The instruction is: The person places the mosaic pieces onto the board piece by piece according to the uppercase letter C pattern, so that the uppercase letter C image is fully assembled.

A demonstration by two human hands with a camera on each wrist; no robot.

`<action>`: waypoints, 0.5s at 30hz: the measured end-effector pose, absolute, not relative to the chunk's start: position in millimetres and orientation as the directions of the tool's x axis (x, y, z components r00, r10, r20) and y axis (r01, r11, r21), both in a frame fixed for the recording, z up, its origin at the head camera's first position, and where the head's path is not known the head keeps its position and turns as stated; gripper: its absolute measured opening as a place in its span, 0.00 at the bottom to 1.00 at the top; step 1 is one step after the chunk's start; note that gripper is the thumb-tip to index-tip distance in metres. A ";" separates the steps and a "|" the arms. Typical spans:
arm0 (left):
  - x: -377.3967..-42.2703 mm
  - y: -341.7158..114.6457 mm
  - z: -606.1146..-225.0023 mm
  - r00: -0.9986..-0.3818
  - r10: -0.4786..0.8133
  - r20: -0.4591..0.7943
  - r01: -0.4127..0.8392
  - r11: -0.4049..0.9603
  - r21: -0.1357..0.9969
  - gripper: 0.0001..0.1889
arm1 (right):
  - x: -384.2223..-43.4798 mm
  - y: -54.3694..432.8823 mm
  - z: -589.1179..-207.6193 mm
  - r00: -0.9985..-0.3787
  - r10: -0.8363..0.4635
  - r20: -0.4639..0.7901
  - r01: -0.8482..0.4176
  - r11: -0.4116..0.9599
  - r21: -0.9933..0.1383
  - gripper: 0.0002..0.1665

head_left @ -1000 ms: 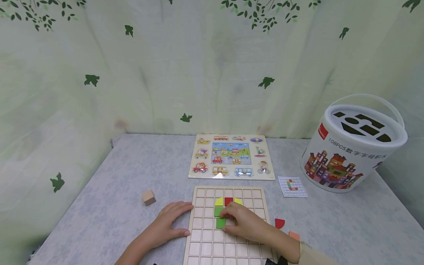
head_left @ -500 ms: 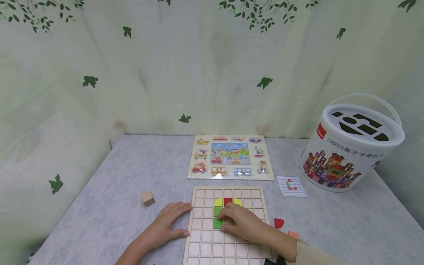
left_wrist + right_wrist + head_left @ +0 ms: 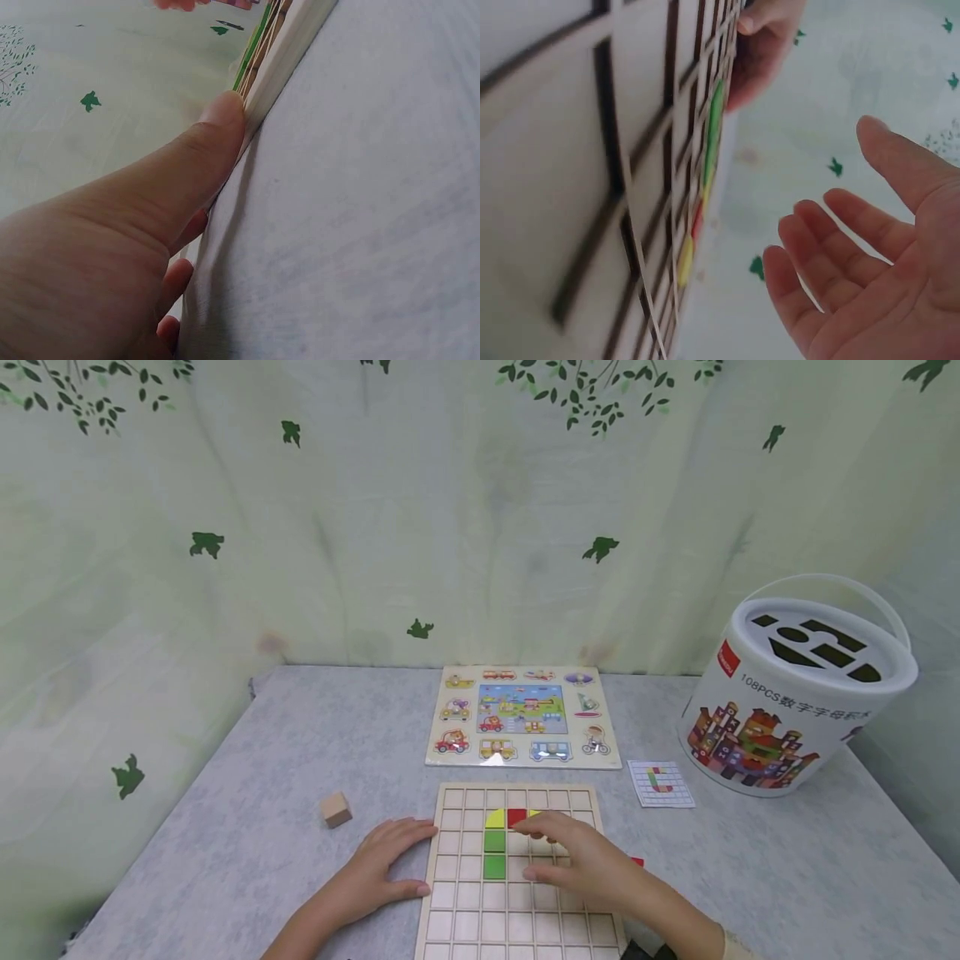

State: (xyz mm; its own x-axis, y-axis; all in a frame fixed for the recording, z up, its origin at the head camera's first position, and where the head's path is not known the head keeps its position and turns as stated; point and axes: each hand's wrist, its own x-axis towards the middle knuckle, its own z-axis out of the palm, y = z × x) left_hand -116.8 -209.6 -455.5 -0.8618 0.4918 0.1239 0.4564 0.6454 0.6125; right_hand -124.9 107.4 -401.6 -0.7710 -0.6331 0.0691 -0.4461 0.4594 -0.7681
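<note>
A: Right hand (image 3: 581, 860) over the board (image 3: 468, 922), thumb and fingers well parted. What's the grip?

B: Released! It holds nothing, and the right wrist view agrees: bare palm, fingers apart, clear of the squares.

A: And the left hand (image 3: 378, 864)?

B: Resting against the board's left edge, thumb nearer the body, fingers further up. Contact, but no clench.

A: Now the tiles!

B: Two green tiles (image 3: 494, 853) sit in neighbouring squares, one below the other. Directly above them, a yellow tile (image 3: 496, 819); just right of that, a red tile (image 3: 517, 818); then a second yellow tile (image 3: 534, 812), mostly hidden by the right hand.

A: Around the board?

B: Puzzle (image 3: 522, 717) just behind, card (image 3: 661, 784) off to the right with a coloured pattern on its grid, bucket (image 3: 795, 710) beyond it. A red piece (image 3: 637, 862) peeks past the right forearm, and a cube (image 3: 335, 810) lies out left.
</note>
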 end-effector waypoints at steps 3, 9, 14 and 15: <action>-117.1 -209.6 -455.2 -0.862 0.491 0.125 0.456 0.644 0.614 0.36 | -120.5 123.0 -395.7 -0.794 -0.598 0.108 -0.465 0.483 -0.742 0.29; -117.2 -209.8 -456.0 -0.864 0.488 0.122 0.454 0.653 0.606 0.36 | -111.0 154.2 -394.4 -0.865 -0.494 0.092 -0.413 0.595 -0.690 0.28; -117.2 -209.9 -456.5 -0.863 0.488 0.131 0.461 0.654 0.600 0.36 | -107.3 179.2 -404.4 -0.897 -0.442 0.013 -0.329 0.646 -0.688 0.29; -117.3 -209.8 -456.5 -0.863 0.488 0.132 0.461 0.654 0.600 0.36 | -107.3 184.6 -407.0 -0.895 -0.445 -0.006 -0.317 0.647 -0.693 0.30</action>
State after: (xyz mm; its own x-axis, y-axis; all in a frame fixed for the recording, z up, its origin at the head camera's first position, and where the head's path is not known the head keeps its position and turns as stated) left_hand -117.3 -209.8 -456.5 -0.8627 0.4882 0.1317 0.4614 0.6536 0.6000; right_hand -107.3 184.6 -407.0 -0.8955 -0.4451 -0.0057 -0.3174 0.6474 -0.6930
